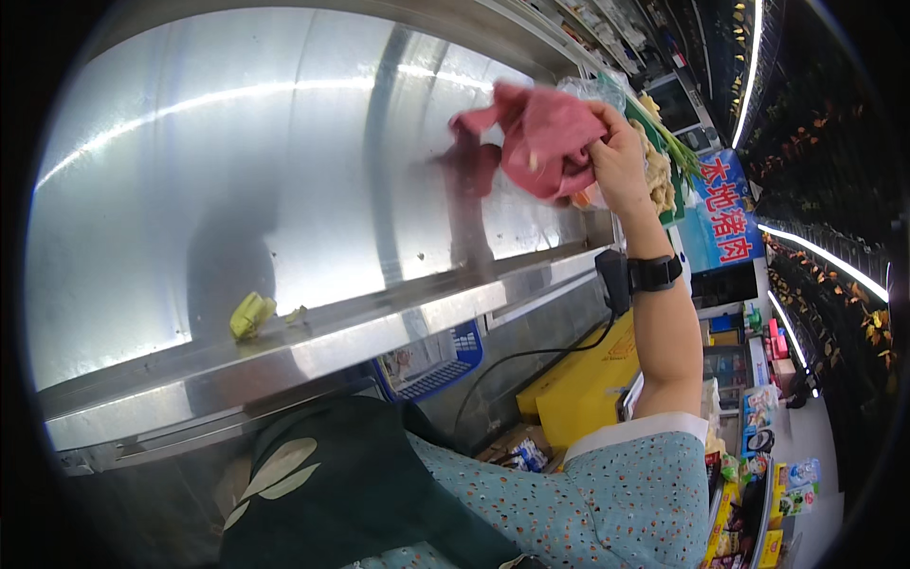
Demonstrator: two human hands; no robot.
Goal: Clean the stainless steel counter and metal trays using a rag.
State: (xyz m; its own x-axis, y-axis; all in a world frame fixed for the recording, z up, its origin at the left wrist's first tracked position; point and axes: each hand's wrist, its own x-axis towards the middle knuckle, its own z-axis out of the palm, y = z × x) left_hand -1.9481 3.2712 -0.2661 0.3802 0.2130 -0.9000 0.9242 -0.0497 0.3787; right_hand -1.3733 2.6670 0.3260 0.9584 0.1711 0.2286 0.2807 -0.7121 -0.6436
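Observation:
My right hand (621,169) grips a crumpled pink cloth (545,137), its fingers closed round one side of it. The cloth hangs over the far right part of a shiny stainless steel counter (313,180), which mirrors it. Whether the cloth touches the metal is hard to tell. A yellow-green scrap of leaf (251,315) lies close to the counter's near rim, with a smaller bit beside it. My left hand is out of the picture.
A raised metal rim (379,346) runs along the counter's near side. Beyond my hand stands a green tray (679,194) of knobbly pale produce. Below are a blue basket (436,360), a yellow box (592,375) and a black cable (531,354) running to my wrist.

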